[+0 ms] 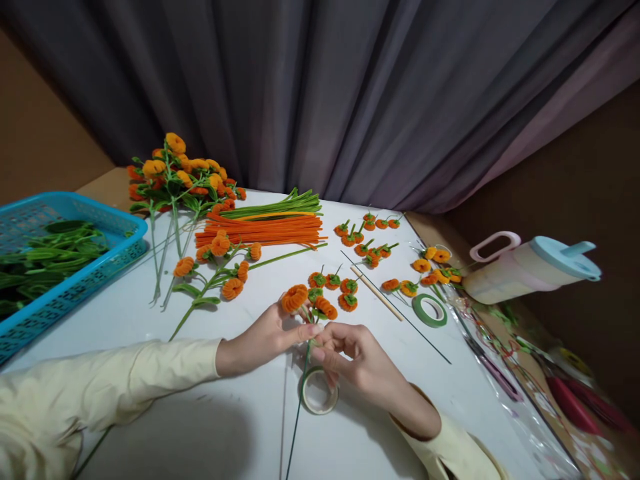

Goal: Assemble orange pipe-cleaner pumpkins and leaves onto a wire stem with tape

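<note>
Close to the table's middle, my left hand [265,340] pinches the upper part of a thin dark green wire stem [299,413], just under an orange fuzzy flower [294,298]. A second orange bloom [327,307] with small green leaves sits beside it, above my fingers. My right hand [353,357] has its fingers closed at the same stem, touching it just below my left fingertips. Under my right fingers a roll of pale tape [320,391] stands by the stem; whether its strip reaches my fingers is hard to see.
Flower bunches, orange pipe cleaners [260,230] and a blue basket [75,287] of green leaves lie left and behind. Small orange heads, a wooden stick [377,293], green tape [429,311], a tumbler [530,267], purple-handled scissors [503,380] and red-handled pliers [573,403] are at the right.
</note>
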`<state>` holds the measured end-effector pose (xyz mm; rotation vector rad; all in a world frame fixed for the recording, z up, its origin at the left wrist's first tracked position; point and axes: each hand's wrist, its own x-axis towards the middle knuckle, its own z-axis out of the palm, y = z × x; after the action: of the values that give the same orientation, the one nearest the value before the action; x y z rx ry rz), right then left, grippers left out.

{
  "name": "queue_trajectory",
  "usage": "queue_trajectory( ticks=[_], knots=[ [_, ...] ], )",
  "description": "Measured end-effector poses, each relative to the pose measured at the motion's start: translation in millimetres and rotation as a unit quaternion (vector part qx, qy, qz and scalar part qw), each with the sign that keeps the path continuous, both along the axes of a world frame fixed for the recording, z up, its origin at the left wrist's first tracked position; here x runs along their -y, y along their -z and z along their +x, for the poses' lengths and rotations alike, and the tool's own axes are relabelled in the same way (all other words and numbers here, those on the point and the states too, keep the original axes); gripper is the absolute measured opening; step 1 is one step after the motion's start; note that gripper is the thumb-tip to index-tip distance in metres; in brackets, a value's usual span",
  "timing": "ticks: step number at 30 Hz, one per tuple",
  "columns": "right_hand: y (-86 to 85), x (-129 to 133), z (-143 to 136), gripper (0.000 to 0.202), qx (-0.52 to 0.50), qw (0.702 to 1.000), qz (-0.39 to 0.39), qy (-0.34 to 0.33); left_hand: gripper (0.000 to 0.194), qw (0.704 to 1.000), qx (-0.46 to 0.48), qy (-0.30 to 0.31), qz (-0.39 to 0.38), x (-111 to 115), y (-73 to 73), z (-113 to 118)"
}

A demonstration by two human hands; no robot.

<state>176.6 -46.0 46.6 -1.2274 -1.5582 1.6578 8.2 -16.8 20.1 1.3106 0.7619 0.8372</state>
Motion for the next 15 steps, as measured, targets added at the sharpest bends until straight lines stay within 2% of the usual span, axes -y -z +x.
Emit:
queue_trajectory(
  ticks=[4,8,15],
  knots=[
    [7.5,-4.4,0.7,0.024,-0.109,0.991,-0.078,-0.018,0.018,0.999,0.027,0.014,-0.023,-1.0,0.4,0.6],
    [14.4,-9.5,0.9,0.022,-0.179,0.975,-0.126,-0.030,0.020,0.994,0.062,0.034,-0.085,-0.9,0.9,1.7],
    [18.6,-12.3,-0.6,0.023,-0.207,0.969,-0.128,-0.032,0.021,0.978,0.102,0.019,-0.180,-0.5,-1.7,2.5]
  ],
)
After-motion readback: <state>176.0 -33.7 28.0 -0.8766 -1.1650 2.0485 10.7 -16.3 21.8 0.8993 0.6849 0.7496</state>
